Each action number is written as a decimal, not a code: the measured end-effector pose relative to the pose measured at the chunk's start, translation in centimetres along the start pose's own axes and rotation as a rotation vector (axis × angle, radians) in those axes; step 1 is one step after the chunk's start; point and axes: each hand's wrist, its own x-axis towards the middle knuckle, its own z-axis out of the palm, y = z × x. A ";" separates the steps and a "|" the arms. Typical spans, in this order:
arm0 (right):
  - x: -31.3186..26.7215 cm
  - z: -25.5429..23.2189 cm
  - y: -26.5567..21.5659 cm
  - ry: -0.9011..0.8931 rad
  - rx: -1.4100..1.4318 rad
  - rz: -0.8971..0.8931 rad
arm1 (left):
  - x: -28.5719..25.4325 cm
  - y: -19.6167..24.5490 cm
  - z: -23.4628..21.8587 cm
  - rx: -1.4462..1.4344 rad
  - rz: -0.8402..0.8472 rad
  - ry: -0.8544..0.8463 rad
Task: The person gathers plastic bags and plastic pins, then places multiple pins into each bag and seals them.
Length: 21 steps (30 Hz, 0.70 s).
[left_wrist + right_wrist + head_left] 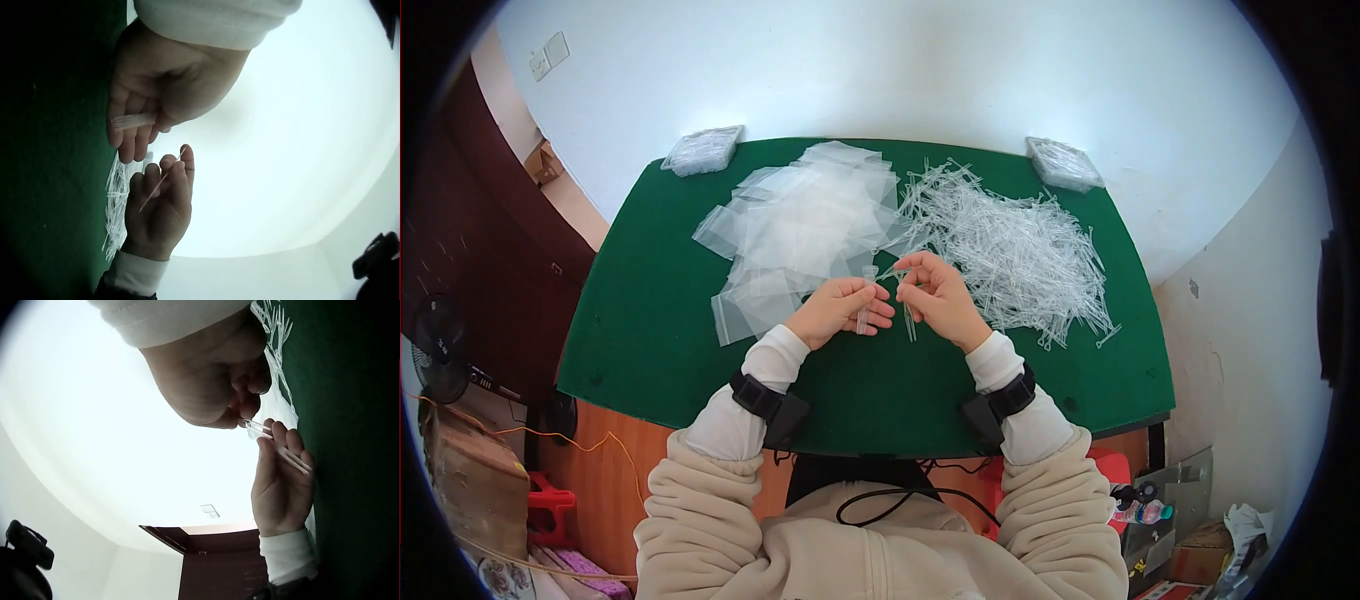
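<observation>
My left hand (pixel 840 308) pinches a small bundle of thin clear plastic sticks (pixel 132 121) between thumb and fingers, the other fingers stretched beneath it. Close beside it, my right hand (pixel 945 302) pinches a thin clear stick (pixel 162 181) at thumb and fingertip; its tip is near the left fingers in the right wrist view. Beyond the right hand spreads a large loose pile of such sticks (pixel 1010 260), some with a small ring at one end. A heap of clear flat plastic bags (pixel 800 220) lies beyond the left hand.
Both piles lie on a green-covered table (pixel 660 370). At its far corners stand a clear packed bundle (pixel 703 150) on the left and another clear packed bundle (pixel 1064 164) on the right. A white wall (pixel 880 70) rises behind the table.
</observation>
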 end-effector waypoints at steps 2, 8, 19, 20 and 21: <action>0.0 0.3 -0.4 0.011 0.102 -0.003 | -0.1 0.0 0.3 0.008 -0.015 -0.020; -0.1 0.2 -0.2 0.008 0.146 -0.003 | -0.2 -0.1 1.5 -0.019 -0.028 -0.173; 0.3 0.4 1.1 0.086 0.149 -0.138 | -0.2 0.0 1.5 -0.087 -0.023 -0.191; 0.3 0.5 1.0 0.084 0.148 -0.139 | -0.2 0.0 1.5 -0.087 -0.021 -0.190; 0.3 0.5 1.0 0.098 0.127 -0.140 | -0.3 0.1 1.6 -0.086 -0.023 -0.190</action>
